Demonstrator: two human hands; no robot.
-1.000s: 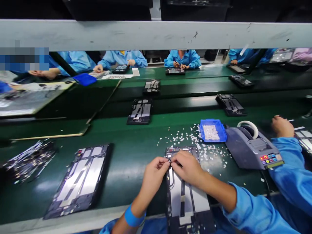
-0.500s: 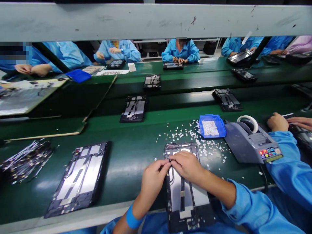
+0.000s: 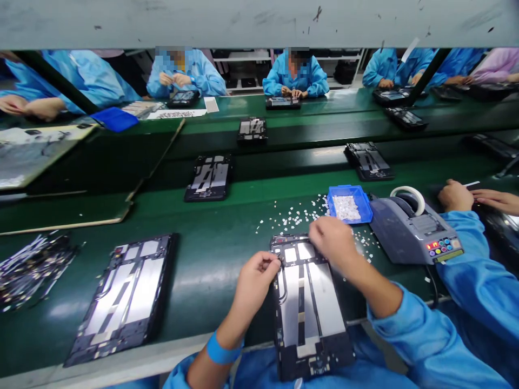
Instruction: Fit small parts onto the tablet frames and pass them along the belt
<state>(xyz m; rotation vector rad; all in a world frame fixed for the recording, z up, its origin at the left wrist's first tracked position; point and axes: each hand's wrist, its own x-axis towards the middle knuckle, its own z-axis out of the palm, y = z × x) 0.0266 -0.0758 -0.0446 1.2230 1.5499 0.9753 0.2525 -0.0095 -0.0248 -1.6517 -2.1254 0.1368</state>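
Note:
An opened tablet [image 3: 292,302], its metal plates and dark flat cables showing, lies partly over the bench's front edge, tilted toward me. At its upper left edge my left hand [image 3: 253,283] has thumb and forefinger pinched together; whatever is between them is too small to make out. My right hand [image 3: 334,243] hovers over the tablet's upper right corner, its curled fingers smeared by motion. Just beyond it sits a blue tray [image 3: 349,219] of small white pieces, with many more white pieces [image 3: 298,213] strewn on the green bench.
Left of me lie a second opened tablet [image 3: 121,294] and a heap of thin strips [image 3: 36,267]. A grey tape dispenser [image 3: 417,232] stands at right, beside a co-worker's arm [image 3: 466,259]. More tablets [image 3: 208,178] lie along the line; several people in blue sit opposite.
My right hand has left the pinch beside my left hand and moved up and right toward the blue tray. My left hand stays at the tablet's edge. The view has shifted slightly.

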